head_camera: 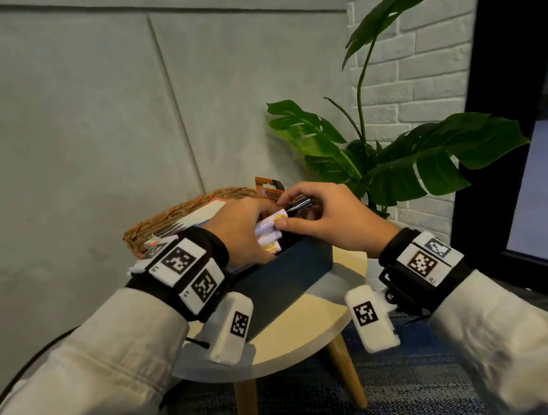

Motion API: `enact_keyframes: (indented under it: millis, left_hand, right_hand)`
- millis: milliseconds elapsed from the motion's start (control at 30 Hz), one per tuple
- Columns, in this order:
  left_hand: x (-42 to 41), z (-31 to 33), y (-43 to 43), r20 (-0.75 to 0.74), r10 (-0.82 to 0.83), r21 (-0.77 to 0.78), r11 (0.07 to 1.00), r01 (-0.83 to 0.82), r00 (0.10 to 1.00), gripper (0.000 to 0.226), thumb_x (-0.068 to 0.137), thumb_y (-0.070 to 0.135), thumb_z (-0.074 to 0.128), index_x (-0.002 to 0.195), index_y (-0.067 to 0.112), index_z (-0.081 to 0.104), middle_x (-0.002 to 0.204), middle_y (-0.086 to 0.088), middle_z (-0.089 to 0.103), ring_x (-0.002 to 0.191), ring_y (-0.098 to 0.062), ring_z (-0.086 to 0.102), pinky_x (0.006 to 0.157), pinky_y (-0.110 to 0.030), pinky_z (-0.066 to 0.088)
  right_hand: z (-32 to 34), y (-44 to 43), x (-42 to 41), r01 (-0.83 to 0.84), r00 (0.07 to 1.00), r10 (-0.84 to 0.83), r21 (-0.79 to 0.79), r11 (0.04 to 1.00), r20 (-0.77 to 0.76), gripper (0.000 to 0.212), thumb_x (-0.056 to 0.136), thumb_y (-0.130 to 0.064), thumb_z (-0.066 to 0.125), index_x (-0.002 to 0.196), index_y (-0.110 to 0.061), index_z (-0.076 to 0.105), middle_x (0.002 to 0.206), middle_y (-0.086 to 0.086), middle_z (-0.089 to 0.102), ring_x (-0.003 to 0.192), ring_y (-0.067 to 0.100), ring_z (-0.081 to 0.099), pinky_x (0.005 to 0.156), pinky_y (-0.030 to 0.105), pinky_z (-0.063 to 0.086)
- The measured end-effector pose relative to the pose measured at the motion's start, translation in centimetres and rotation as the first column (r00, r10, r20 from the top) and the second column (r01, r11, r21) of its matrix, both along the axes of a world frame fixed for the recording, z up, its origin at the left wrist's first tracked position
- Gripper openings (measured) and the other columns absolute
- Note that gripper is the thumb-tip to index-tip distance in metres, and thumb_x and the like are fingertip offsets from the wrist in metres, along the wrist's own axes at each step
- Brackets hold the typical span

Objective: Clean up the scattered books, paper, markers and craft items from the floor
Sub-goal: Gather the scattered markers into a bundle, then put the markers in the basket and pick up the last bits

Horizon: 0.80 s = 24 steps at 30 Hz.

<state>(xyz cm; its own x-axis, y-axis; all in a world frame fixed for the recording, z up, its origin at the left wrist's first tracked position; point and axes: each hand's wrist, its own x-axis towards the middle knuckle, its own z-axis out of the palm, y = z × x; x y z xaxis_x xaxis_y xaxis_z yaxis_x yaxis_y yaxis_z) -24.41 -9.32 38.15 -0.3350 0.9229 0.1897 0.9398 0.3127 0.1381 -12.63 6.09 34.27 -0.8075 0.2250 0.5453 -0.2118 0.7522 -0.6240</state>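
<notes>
My left hand grips a bundle of white-barrelled markers over a dark blue box on a small round table. My right hand pinches the top marker of the bundle, a white one with a black cap, between thumb and fingers. Behind the box stands a woven basket holding books and paper, with an orange card package sticking up. The inside of the box is hidden by my hands.
A leafy potted plant stands right behind the table against a white brick wall. A black-framed glass panel is at the right. Blue carpet lies under the wooden table legs. A black cable runs at the left.
</notes>
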Motion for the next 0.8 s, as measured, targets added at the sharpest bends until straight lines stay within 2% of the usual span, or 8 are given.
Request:
enact_keyframes:
  millis: [100, 167, 233, 333, 500, 667, 800]
  left_hand:
    - [-0.2, 0.2, -0.5, 0.025, 0.047, 0.021, 0.999, -0.047, 0.999, 0.049, 0.074, 0.035, 0.083, 0.118, 0.028, 0.063, 0.086, 0.009, 0.071, 0.078, -0.005, 0.066, 0.075, -0.026, 0.056]
    - [-0.1, 0.5, -0.8, 0.065, 0.087, 0.038, 0.995, -0.09, 0.994, 0.051, 0.068, 0.037, 0.087, 0.113, 0.027, 0.064, 0.081, 0.008, 0.074, 0.074, -0.003, 0.068, 0.077, -0.028, 0.059]
    - [0.0, 0.6, -1.1, 0.086, 0.099, 0.068, 0.992, -0.105, 0.991, 0.049, 0.067, 0.043, 0.087, 0.108, 0.029, 0.065, 0.078, 0.008, 0.074, 0.071, -0.002, 0.069, 0.077, -0.03, 0.06]
    - [0.4, 0.0, -1.8, 0.12, 0.064, 0.152, 0.985, -0.082, 0.991, 0.042, 0.069, 0.055, 0.08, 0.101, 0.032, 0.067, 0.076, 0.008, 0.073, 0.07, -0.002, 0.068, 0.075, -0.031, 0.061]
    - [1.2, -2.1, -2.4, 0.161, 0.053, 0.263, 0.96, -0.095, 0.985, 0.035, 0.074, 0.057, 0.075, 0.097, 0.031, 0.067, 0.079, 0.007, 0.068, 0.073, -0.007, 0.065, 0.07, -0.032, 0.059]
    - [2.7, -1.6, -1.7, 0.03, -0.017, 0.386, 0.923, 0.004, 0.999, 0.029, 0.076, 0.056, 0.07, 0.095, 0.034, 0.067, 0.081, 0.016, 0.065, 0.078, 0.0, 0.06, 0.07, -0.026, 0.055]
    - [6.4, -1.6, 0.6, 0.02, -0.13, 0.534, 0.84, 0.099, 0.991, 0.019, 0.082, 0.044, 0.073, 0.093, 0.03, 0.068, 0.077, 0.013, 0.065, 0.075, -0.004, 0.062, 0.065, -0.027, 0.053]
  right_hand:
    - [-0.3, 0.5, -0.3, 0.049, 0.999, -0.049, 0.079, 0.996, 0.004, 0.032, 0.082, -0.042, 0.075, 0.108, -0.025, 0.069, 0.099, -0.011, 0.068, 0.085, 0.0, 0.064, 0.072, 0.015, 0.053]
    - [-0.7, 1.0, -0.5, 0.092, 0.995, -0.094, 0.134, 0.987, 0.011, 0.031, 0.081, -0.047, 0.074, 0.105, -0.028, 0.07, 0.099, -0.012, 0.069, 0.09, 0.001, 0.063, 0.076, 0.022, 0.056]
    - [-0.9, 1.3, -0.7, 0.145, 0.988, -0.155, 0.241, 0.959, 0.021, 0.028, 0.081, -0.055, 0.07, 0.098, -0.032, 0.071, 0.095, -0.014, 0.067, 0.088, 0.002, 0.061, 0.075, 0.027, 0.055]
    - [-1.0, 1.4, -0.9, 0.17, 0.977, -0.206, 0.37, 0.913, 0.06, 0.033, 0.087, -0.06, 0.059, 0.085, -0.03, 0.073, 0.082, -0.01, 0.063, 0.075, 0.006, 0.057, 0.065, 0.03, 0.049]
    - [-0.5, 1.6, -0.1, 0.138, 0.984, -0.171, 0.373, 0.917, 0.056, 0.035, 0.09, -0.056, 0.058, 0.081, -0.026, 0.073, 0.076, -0.007, 0.065, 0.071, 0.008, 0.059, 0.065, 0.034, 0.052]
    - [0.9, 3.0, 2.6, 0.218, 0.975, -0.221, 0.358, 0.908, -0.032, 0.029, 0.09, -0.053, 0.06, 0.086, -0.027, 0.072, 0.087, -0.01, 0.065, 0.082, 0.005, 0.057, 0.076, 0.034, 0.051]
    - [1.4, 4.8, 7.4, 0.303, 0.952, -0.299, 0.349, 0.887, -0.067, 0.028, 0.091, -0.049, 0.06, 0.091, -0.024, 0.072, 0.089, -0.009, 0.065, 0.083, 0.004, 0.059, 0.073, 0.026, 0.051]
